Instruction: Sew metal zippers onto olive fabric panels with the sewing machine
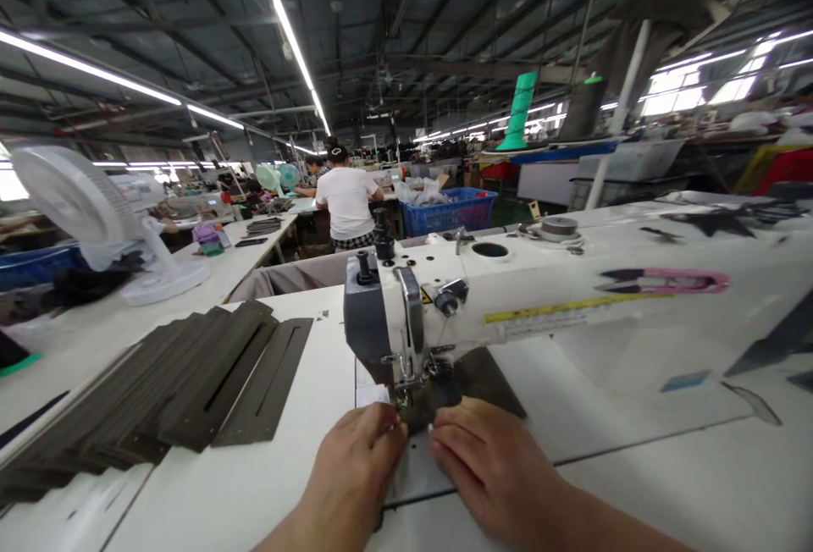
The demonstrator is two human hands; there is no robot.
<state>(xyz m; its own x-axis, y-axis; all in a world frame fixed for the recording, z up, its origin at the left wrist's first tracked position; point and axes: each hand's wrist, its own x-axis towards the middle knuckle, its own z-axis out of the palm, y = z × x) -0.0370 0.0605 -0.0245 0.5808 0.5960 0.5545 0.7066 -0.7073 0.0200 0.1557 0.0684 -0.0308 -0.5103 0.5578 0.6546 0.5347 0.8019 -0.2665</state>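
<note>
A white sewing machine stands on the white table, its needle end facing me. A dark grey fabric piece lies under the presser foot. My left hand is closed in a pinch on the near left edge of that piece, right by the needle. My right hand rests beside it with fingers pressed together on the piece's near right edge. A small white label sits just left of the needle.
A fanned stack of dark slotted fabric pieces lies on the table to my left. A white fan stands beyond it. Pink snips rest on the machine arm. A person in a white shirt sits ahead, near a blue crate.
</note>
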